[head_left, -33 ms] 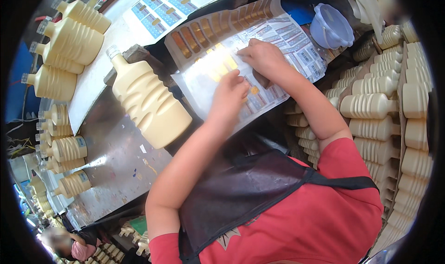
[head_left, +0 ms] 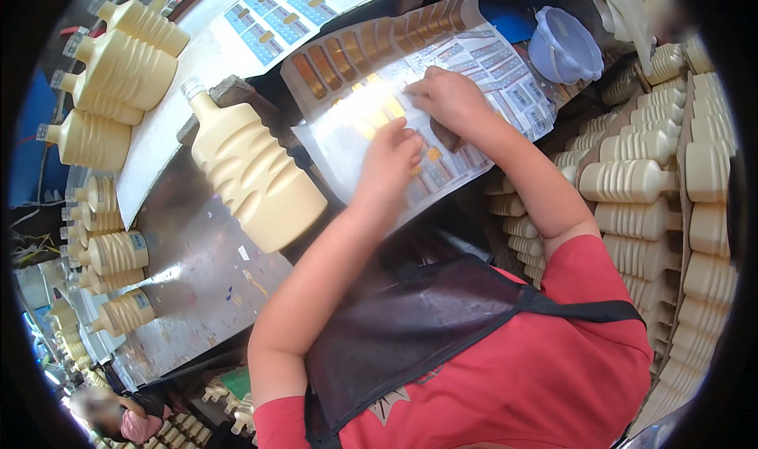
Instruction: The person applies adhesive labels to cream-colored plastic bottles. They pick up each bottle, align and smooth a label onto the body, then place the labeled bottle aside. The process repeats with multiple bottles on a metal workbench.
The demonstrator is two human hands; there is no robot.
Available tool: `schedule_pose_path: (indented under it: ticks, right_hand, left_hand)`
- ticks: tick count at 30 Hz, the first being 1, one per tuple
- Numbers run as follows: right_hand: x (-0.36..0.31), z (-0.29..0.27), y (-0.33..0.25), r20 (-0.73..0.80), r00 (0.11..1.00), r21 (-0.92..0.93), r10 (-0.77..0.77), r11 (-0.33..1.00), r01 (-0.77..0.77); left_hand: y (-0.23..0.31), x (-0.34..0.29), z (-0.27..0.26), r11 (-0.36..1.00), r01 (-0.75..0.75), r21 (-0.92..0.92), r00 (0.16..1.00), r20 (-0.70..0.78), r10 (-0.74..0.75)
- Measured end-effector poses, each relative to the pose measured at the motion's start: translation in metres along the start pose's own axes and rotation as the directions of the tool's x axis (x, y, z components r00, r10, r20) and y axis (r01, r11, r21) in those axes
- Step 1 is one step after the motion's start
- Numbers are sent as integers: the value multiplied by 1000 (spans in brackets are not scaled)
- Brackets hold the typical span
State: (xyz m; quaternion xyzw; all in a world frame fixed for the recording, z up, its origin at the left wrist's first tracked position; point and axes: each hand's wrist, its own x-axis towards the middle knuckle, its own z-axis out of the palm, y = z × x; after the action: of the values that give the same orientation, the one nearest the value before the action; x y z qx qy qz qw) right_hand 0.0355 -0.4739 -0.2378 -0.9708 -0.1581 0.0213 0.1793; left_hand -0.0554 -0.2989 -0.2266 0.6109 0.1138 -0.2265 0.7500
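A large sheet of stickers [head_left: 474, 50], with rows of gold strips and small printed labels, lies in front of me. Over its middle, my right hand [head_left: 450, 98] has its fingers pressed together, the tips at the labels; what they pinch is too small to make out. Slightly blurred, my left hand [head_left: 388, 153] hovers above the sheet's near part, fingers bent and apart, with nothing visible between them. Beside the sheet on the left, a cream plastic bottle [head_left: 257, 173] with a ribbed body and clear neck lies on its side, neck pointing away.
More cream bottles [head_left: 126, 70] stand along the left on the metal table [head_left: 213, 291]. A printed blue label sheet [head_left: 276, 15] lies at the far side. A lavender bucket [head_left: 564, 46] is at far right, above stacked bottles [head_left: 632, 181]. Another person [head_left: 134, 417] is at lower left.
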Motion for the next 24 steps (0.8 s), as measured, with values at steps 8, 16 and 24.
schedule_pose_path:
  ticks: [8,16,24]
  right_hand:
    - [12,11,1,-138,990,87,8,996,4]
    - [-36,-54,-46,11,994,342,-111,934,100]
    - [-52,-87,-80,78,995,685,-69,729,-3]
  left_hand:
    - [5,20,3,962,115,-246,990,-55,-132]
    - [22,6,-1,910,67,-409,988,-98,-116]
    - [52,-35,-16,923,-295,-247,948,-194,251]
